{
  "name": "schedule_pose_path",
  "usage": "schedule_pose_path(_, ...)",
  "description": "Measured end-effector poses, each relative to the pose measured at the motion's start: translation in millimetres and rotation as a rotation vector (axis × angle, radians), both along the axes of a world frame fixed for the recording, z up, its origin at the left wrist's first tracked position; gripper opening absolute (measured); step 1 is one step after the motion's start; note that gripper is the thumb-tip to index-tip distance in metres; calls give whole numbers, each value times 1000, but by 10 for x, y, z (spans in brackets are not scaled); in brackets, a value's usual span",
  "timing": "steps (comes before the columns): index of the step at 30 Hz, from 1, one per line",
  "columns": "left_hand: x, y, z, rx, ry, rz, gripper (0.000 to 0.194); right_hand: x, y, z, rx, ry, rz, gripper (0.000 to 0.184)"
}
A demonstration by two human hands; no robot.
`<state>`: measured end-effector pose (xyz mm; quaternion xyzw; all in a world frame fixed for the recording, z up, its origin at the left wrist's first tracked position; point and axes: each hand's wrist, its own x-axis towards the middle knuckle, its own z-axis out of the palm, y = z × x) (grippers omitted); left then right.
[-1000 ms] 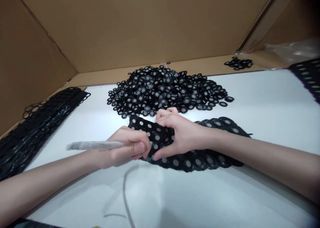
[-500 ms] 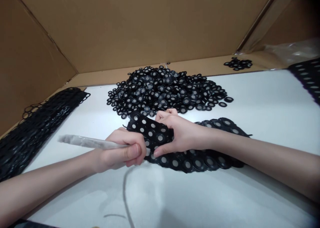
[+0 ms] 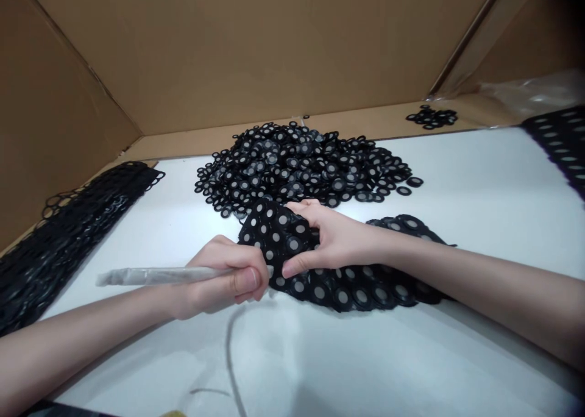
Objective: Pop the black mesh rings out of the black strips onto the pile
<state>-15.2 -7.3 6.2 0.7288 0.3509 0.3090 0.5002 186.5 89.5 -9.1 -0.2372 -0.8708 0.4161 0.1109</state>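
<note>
A black rubber sheet (image 3: 361, 295) dotted with rows of pale round spots lies on the white table, its left end bent upward. My right hand (image 3: 336, 237) grips that raised end, thumb on the near side and fingers curled over the top. Closed in a fist, my left hand (image 3: 235, 277) holds a slim whitish stick (image 3: 150, 276), perhaps wrapped in film; its tip shows just past the fingers, against the sheet's left edge. The sheet's right part lies partly under my right forearm.
Behind the sheet rises a heap of black rings (image 3: 292, 164) with pale centres. A stack of black perforated sheets (image 3: 73, 234) lies at the left. A small ring pile (image 3: 432, 117) and another dotted sheet (image 3: 564, 139) are at the right. Cardboard walls (image 3: 283, 45) surround the table.
The raised end of the sheet has turned to face me more. The stick in my left hand has tilted, its far end now lower.
</note>
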Motion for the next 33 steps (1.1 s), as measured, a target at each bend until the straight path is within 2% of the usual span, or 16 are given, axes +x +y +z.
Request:
schedule_pose_path(3,4,-2,-18,-43,-22,-8,39,-1,0,-1,1,-5,3,44)
schedule_pose_path(8,-9,-9,-55,-144,-136,62,38,-5,2,-11,-6,-12,-11,46)
schedule_pose_path(13,-16,-12,-75,-172,-187,60,38,-12,-8,-13,-15,-39,-16,43)
schedule_pose_path(22,48,-3,27,-188,33,28,39,-17,-20,12,-19,-51,-20,40)
schedule_pose_path(28,45,62,74,-278,121,-67,36,-29,-36,-27,25,-33,-22,39)
schedule_pose_path(33,22,88,84,-380,137,-81,38,-36,-27,-60,47,26,-2,39)
